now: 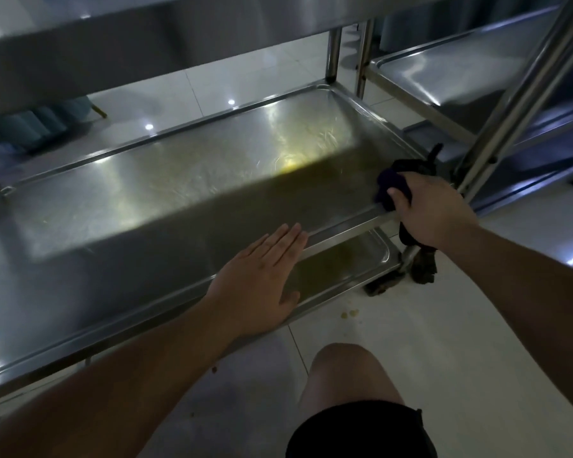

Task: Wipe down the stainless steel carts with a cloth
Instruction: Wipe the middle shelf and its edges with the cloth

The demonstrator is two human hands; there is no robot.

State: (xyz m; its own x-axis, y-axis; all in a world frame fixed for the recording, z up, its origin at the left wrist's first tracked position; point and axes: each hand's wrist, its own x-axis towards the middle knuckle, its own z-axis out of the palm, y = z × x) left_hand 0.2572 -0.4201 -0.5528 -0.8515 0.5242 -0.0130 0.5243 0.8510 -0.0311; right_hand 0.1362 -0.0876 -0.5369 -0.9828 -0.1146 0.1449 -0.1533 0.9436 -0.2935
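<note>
Both forearms are bare from the lower frame edges to the wrists; no sleeves, cuffs, gloves, watch or rings are visible. Left hand point(258, 279): five fingers point(288, 239), short trimmed nails. Right hand point(434, 209): seen from the back, knuckles and thumb visible, fingers mostly hidden. Below the hands, one bare knee point(344, 368) is in view. Just below the knee, black shorts point(358, 431) cover the thigh; the fabric is plain and dark, with a straight hem and a small seam or tab at the hem's right end.
</note>
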